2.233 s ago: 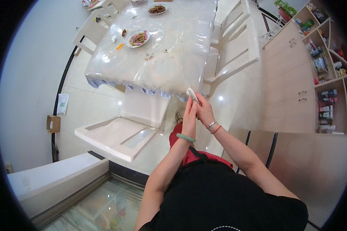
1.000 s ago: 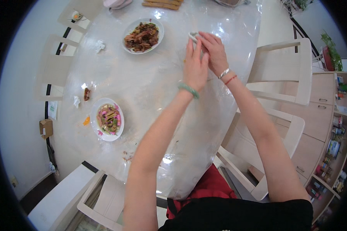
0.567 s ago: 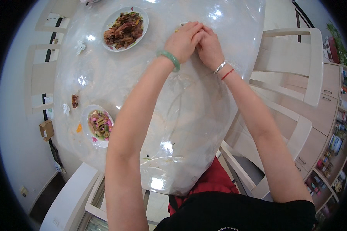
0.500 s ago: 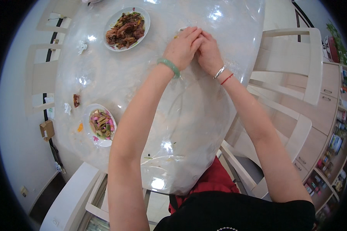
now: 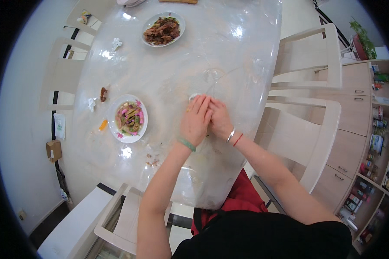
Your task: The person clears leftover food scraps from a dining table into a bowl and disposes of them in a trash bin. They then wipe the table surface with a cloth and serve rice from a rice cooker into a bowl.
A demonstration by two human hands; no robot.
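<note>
From where I stand, the person's left hand (image 5: 195, 121) and right hand (image 5: 221, 119) are together, pressed low over the table (image 5: 168, 82), the left one's fingers overlapping the right's. A whitish wad (image 5: 194, 96) peeks out just beyond the left fingertips; the rest is hidden beneath, and I can't tell whether either hand is closed around it. To the hands' left sits a plate (image 5: 113, 124) of mixed sliced food; farther off, ahead and leftward, another plate (image 5: 183, 29) holds browned pieces. Crumbs (image 5: 151, 162) lie nearer the person, left of the hands.
</note>
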